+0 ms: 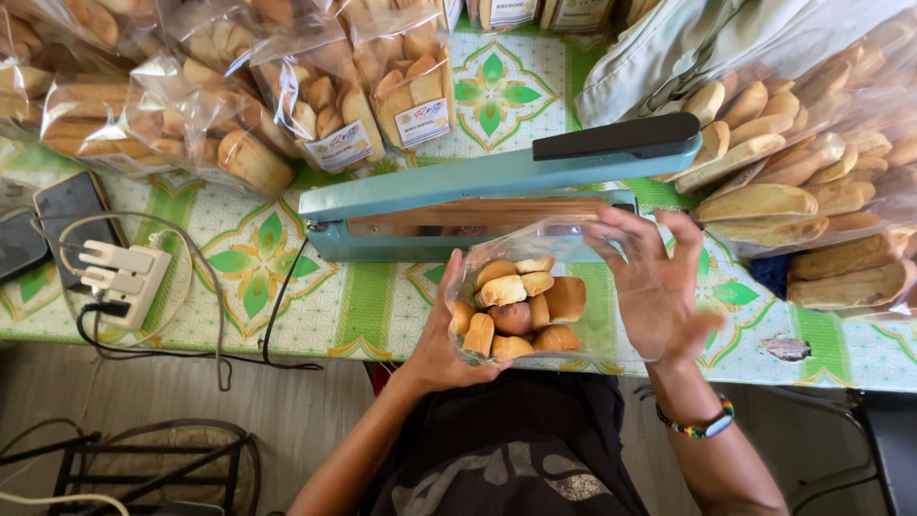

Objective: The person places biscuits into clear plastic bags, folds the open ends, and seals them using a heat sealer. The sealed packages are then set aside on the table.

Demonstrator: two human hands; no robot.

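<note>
I hold a clear plastic bag (535, 250) filled with small golden biscuits (516, 304) just above the table's near edge. My left hand (441, 342) cups the bag's left side and bottom. My right hand (651, 287) is spread flat against the bag's right side, its fingers up near the bag's open top. The bag's mouth lies against the front of a teal heat sealer (478, 196), whose arm with a black handle (616, 137) is raised.
Sealed biscuit bags (330, 105) are stacked at the back left. A big loose pile of long biscuits in plastic (812, 182) fills the right. A white power strip (122, 275), cables and two phones (67, 205) lie at the left on the green patterned tablecloth (258, 263).
</note>
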